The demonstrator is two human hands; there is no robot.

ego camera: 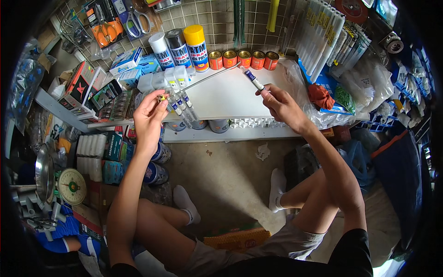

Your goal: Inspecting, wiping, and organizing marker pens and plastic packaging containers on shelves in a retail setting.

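My left hand (151,110) is raised over the front left of the white shelf, fingers pinched on the near end of a thin metal rod (207,79). From there the rod slants up to the right. Several slim clear packets (182,107) with purple-and-white labels hang from the rod just beside my left fingers. A similar slim packet (253,79) is gripped by its lower end between the thumb and fingers of my right hand (278,105). Its upper end is close to the rod's far tip; whether they touch I cannot tell.
Spray cans (195,48) and small red tins (244,60) line the back of the white shelf (232,97). A phone (105,93) leans at the left among boxes. Plastic bags (367,83) crowd the right. Below left stands a dial scale (72,187) near paint cans (155,173).
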